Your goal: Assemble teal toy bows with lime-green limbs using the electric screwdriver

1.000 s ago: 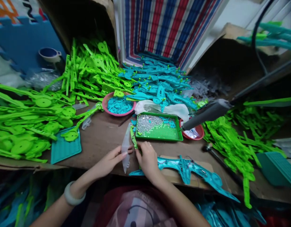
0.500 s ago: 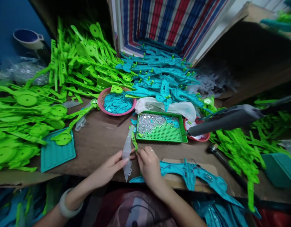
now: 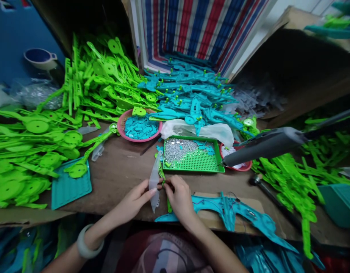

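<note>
Left hand (image 3: 136, 198) pinching translucent white plastic blade piece (image 3: 154, 178) at near edge of brown surface (image 3: 121, 170). Right hand (image 3: 179, 197) pinching slim green plastic strip (image 3: 163, 175), touching blade piece. Just beyond: green perforated tray (image 3: 197, 161) holding silver screws. Teal plastic toy body (image 3: 234, 210) beside right hand.

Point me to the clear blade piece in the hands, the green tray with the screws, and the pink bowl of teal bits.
clear blade piece (image 3: 154, 178), head view, on its translucent middle above the left fingertips.
green tray (image 3: 202, 162), head view, on its bare perforated floor.
pink bowl (image 3: 121, 120), head view, on its left rim.
</note>
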A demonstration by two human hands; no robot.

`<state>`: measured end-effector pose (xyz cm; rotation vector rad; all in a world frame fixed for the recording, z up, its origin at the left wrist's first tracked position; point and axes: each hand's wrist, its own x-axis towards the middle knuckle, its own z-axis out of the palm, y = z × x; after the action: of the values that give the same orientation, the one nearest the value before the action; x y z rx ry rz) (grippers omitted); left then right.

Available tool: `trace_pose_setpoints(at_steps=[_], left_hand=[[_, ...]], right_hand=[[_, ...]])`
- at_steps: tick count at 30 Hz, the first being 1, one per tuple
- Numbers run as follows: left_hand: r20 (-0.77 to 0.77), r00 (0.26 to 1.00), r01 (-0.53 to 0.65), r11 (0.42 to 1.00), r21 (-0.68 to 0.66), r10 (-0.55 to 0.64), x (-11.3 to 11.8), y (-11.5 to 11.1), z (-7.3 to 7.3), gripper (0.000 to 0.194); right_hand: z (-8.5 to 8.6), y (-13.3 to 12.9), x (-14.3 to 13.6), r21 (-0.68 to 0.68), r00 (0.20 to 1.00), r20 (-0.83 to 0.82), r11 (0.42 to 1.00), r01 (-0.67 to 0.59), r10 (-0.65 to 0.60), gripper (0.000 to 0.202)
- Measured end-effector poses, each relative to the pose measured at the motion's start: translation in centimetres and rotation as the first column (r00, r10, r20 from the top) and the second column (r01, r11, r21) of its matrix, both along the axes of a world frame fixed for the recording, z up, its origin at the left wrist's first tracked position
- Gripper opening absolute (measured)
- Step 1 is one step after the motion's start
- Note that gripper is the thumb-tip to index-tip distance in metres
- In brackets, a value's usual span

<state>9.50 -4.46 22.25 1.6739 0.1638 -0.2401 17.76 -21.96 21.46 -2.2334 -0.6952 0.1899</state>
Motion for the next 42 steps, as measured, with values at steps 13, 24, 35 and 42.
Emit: trace_pose_setpoints(at_steps=[13, 24, 35, 42], left_hand=[[0.015, 0.999, 0.037, 0.978, 0.204, -0.041, 0.4, -0.1, 1.0, 0.037], [0.020, 1.000, -0.010, 0.946, 0.325, 0.004, 1.2, -0.3, 1.3, 0.031], [-0.259, 0.913, -0.368, 0.911, -0.186, 0.316, -0.2, -3.1, 1.3, 0.043], [-0.332, 0.888, -0.385, 0.909, -0.159, 0.318, 0.1, -3.9, 1.1, 0.048]], right_hand=[[0.1, 0.3, 0.1, -0.203, 0.989, 0.148, 0.979, 0.013, 0.018, 0.010], [1.0, -0.7, -1.4, -0.530, 0.840, 0.386, 0.837, -0.136, 0.381, 0.023], [3.8, -5.2, 2.8, -0.382, 0.748, -0.032, 0.684, -0.622, 0.663, 0.107], [3.0, -5.5, 2.2, -0.340, 0.747, -0.065, 0.689, -0.640, 0.662, 0.116]])
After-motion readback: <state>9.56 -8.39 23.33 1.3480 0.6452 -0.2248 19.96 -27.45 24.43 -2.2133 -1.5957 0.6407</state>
